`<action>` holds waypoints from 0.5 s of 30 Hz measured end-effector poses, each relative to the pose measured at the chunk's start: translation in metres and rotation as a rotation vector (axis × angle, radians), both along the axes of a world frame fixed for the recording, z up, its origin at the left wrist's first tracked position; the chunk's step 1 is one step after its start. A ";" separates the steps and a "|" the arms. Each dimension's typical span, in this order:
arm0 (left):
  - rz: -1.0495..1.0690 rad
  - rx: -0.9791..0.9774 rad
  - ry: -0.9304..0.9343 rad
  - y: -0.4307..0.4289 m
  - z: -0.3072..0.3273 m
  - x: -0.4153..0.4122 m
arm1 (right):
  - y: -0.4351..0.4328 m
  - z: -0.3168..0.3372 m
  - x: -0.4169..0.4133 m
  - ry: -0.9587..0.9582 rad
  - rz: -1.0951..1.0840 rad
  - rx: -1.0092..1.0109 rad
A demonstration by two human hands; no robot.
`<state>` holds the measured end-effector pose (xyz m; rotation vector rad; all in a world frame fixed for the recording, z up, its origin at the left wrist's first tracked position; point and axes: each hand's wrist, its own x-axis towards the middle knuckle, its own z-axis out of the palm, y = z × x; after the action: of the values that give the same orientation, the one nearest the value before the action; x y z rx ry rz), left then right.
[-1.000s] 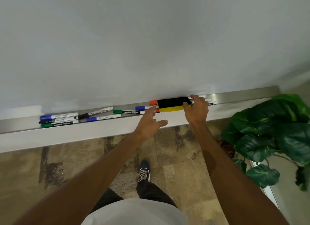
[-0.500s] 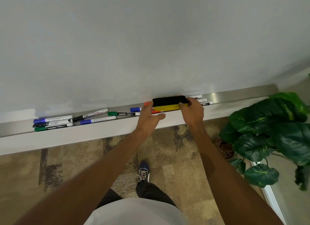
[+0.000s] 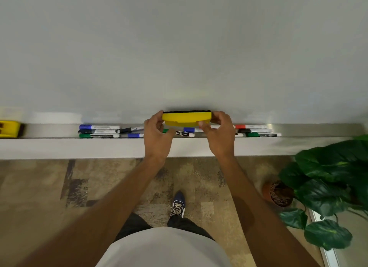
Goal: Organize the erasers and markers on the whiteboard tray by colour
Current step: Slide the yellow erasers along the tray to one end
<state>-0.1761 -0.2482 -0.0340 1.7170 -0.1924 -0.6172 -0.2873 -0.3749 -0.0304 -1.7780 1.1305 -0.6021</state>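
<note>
Two hands: my left hand (image 3: 157,135) and right hand (image 3: 219,136) each pinch one end of the yellow eraser (image 3: 186,118), thumbs in front, fingers behind.
Eraser position: lifted just above the whiteboard tray (image 3: 49,130), black felt side toward the whiteboard (image 3: 179,47).
Tray contents, left: a second yellow eraser (image 3: 9,129) at the far end; then a blue marker (image 3: 98,127), a black one and a green marker (image 3: 99,136) stacked together.
Tray contents, right: a red marker (image 3: 250,126), black and green ones below it.
Open room: bare tray between the far eraser and the left markers, and at the right end near the plant (image 3: 328,183).
</note>
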 end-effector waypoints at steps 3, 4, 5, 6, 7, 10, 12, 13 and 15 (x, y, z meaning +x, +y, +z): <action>0.070 0.003 -0.099 0.027 0.004 0.025 | 0.022 0.000 0.023 -0.037 0.057 0.051; 0.088 0.007 -0.126 0.036 0.005 0.033 | 0.029 -0.001 0.031 -0.043 0.075 0.044; 0.101 0.017 -0.149 0.045 0.006 0.042 | 0.037 -0.002 0.039 -0.044 0.095 0.033; 0.113 0.035 -0.168 0.053 0.008 0.050 | 0.045 -0.003 0.047 -0.040 0.117 0.023; 0.129 0.056 -0.187 0.062 0.009 0.058 | 0.052 -0.005 0.056 -0.029 0.138 0.015; 0.205 0.086 -0.216 0.088 0.014 0.080 | 0.076 -0.008 0.084 -0.003 0.178 0.020; 0.252 0.090 -0.216 0.107 0.017 0.097 | 0.095 -0.009 0.104 0.001 0.205 0.041; 0.262 0.098 -0.229 0.116 0.018 0.105 | 0.105 -0.008 0.114 -0.002 0.225 0.057; 0.265 0.120 -0.274 0.136 0.018 0.122 | 0.127 -0.007 0.133 -0.019 0.261 0.096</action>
<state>-0.0540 -0.1121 -0.0163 1.9018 -0.1186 -0.2000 -0.1538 -0.2484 -0.0378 -1.7948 0.8806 -0.4004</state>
